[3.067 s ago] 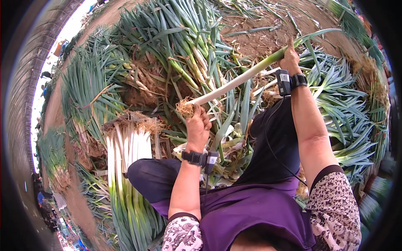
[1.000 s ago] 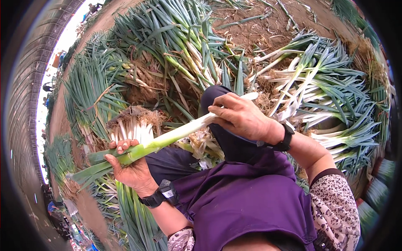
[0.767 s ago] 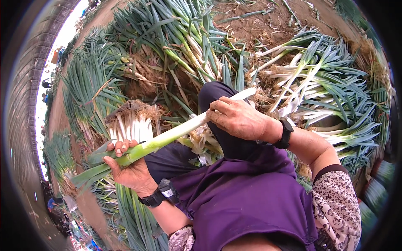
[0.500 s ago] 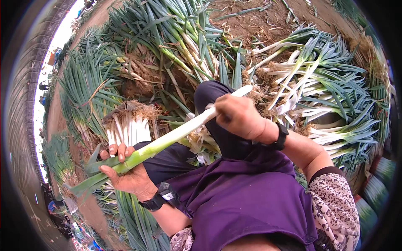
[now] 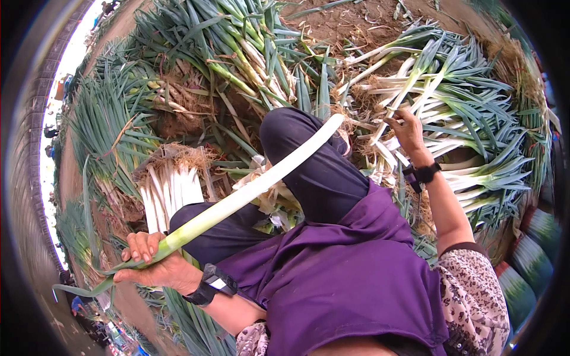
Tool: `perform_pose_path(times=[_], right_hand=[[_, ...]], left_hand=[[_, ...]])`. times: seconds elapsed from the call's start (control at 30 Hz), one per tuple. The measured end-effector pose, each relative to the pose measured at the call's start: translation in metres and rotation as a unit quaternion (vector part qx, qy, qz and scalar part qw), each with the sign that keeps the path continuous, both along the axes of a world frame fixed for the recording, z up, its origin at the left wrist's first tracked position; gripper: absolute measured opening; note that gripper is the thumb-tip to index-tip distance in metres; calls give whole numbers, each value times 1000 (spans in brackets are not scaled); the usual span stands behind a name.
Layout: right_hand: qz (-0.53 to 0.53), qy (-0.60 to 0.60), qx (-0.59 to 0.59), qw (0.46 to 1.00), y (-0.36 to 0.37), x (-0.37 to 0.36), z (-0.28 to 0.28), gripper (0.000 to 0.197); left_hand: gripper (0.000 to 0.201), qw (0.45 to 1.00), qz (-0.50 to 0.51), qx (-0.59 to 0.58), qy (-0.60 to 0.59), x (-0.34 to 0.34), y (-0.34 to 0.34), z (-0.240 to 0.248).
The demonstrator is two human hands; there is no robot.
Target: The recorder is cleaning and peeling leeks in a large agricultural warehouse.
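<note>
A long leek point(image 5: 255, 190) with a white shaft slants up over my knees from my left hand point(image 5: 155, 261). My left fingers are wrapped round its green part, and the leaf ends trail out beyond the hand. The thick white end, with no long roots showing, points up past my right knee. Away from this leek, my right hand point(image 5: 408, 135) is raised in front of a heap of leeks point(image 5: 445, 101). Its fingers are curled together as in a pinch. What they hold, if anything, is too small to make out.
White-stemmed leeks with roots upward point(image 5: 172, 187) stand bundled by my left knee. Green-leaved leeks point(image 5: 107, 101) lie farther left, with another pile point(image 5: 237, 47) ahead. Bare soil point(image 5: 344, 24) with scraps lies beyond. Tied green bundles point(image 5: 534, 258) sit at the right edge.
My right hand has left the leek's white end and moved right, toward the heap. My left hand still grips the leek and has shifted slightly left and down.
</note>
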State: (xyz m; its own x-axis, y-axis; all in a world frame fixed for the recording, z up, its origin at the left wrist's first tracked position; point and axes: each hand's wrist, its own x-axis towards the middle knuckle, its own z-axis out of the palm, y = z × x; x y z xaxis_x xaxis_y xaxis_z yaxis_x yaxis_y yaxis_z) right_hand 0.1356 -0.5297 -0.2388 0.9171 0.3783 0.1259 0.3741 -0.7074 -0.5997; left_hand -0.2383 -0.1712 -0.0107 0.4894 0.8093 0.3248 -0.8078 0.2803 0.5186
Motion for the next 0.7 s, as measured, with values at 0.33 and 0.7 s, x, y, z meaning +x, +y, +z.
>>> perform_pose_path(times=[0.33, 0.7], right_hand=[[515, -137, 159, 831, 139, -113, 148, 27], [423, -121, 209, 873, 151, -139, 136, 13]], left_hand=[[51, 999, -33, 21, -23, 14, -7, 9], [45, 999, -24, 4, -37, 4, -7, 4]])
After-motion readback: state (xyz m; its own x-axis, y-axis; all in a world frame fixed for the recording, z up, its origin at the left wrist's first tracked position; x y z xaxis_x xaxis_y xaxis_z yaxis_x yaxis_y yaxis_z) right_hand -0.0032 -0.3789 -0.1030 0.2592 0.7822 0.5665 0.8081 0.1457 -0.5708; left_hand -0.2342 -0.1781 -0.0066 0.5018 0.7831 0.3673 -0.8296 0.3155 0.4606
